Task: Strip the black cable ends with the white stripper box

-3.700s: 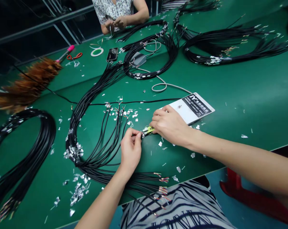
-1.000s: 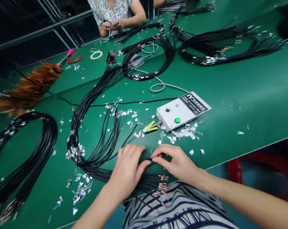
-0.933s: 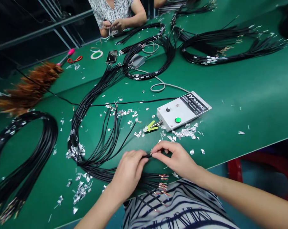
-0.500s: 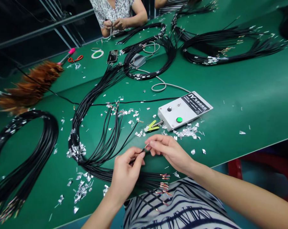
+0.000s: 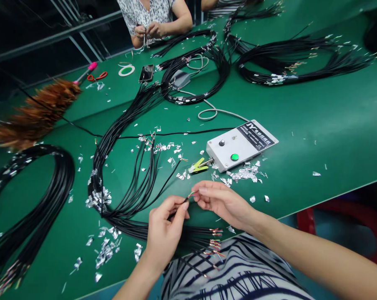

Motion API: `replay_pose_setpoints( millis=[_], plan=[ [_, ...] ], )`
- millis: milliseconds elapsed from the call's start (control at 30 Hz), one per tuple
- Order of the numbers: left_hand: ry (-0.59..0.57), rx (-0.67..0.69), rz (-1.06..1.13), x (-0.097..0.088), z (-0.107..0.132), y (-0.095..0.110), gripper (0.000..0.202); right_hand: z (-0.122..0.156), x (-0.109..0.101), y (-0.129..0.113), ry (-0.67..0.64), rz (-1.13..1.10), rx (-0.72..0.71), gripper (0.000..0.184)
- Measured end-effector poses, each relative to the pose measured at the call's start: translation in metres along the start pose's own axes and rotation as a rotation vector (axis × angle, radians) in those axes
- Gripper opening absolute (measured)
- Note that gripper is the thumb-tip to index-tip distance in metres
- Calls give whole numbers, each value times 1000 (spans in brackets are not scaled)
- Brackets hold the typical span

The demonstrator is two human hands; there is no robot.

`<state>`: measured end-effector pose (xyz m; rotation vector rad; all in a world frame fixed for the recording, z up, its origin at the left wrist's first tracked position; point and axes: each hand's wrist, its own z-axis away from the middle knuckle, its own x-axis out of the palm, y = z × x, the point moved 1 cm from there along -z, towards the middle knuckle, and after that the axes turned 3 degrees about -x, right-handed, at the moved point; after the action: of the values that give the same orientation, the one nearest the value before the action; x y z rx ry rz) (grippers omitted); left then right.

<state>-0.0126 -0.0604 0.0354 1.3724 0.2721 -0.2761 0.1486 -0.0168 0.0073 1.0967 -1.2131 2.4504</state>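
A black cable (image 5: pixel 186 200) held on the near side of the white box (image 5: pixel 238 143).
The left hand (image 5: pixel 166 227) grips it just behind the stripped end, apparently to steady it, while the right hand (image 5: pixel 222 203) pinches the fine wires (image 5: pixel 192 193) with fingertips only, probably because so little shows. The box's yellow-green clip (image 5: pixel 200 165) (silver foil scraps (image 5: pixel 246 172) lie near it) points left, likely to keep it close to the cable bundle (image 5: pixel 126 224).

We see a brown feather duster (image 5: pixel 49 107) with a pink-tipped handle, and red-handled metal scissors (image 5: pixel 97 76) just beside it. Near them we find a flat white tape ring (image 5: pixel 126 75) and a black rectangular phone (image 5: pixel 147 73). Across the green table (image 5: pixel 316 137) we see a person in a dark-patterned white top (image 5: pixel 130 16).
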Motion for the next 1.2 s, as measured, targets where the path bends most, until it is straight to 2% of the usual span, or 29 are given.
replay_pose_setpoints(
  millis=[133,333,467,633,733,833,900,1100,1200],
  plan=[
    [-3,-1,-4,0,0,2,17,1,1,1,-7,90,-75,26],
    [-64,-77,42,-1,1,-1,21,-2,4,5,73,304,-246,23],
    [-89,-145,134,-2,3,-1,24,-5,7,8,118,337,-280,25],
    [-106,-149,173,-3,3,-3,25,-5,14,8,104,328,-258,26],
    [-69,-104,150,-2,2,-1,19,-3,16,5,92,367,-237,27],
    [-33,14,128,4,-2,3,22,-2,14,5,82,370,-201,28],
    [4,72,163,9,-6,5,15,-2,13,6,77,369,-180,26],
    [106,23,348,18,-10,0,9,-1,10,4,41,467,-183,25],
    [136,102,159,17,-7,1,7,0,8,-1,35,672,-279,18]
  ],
)
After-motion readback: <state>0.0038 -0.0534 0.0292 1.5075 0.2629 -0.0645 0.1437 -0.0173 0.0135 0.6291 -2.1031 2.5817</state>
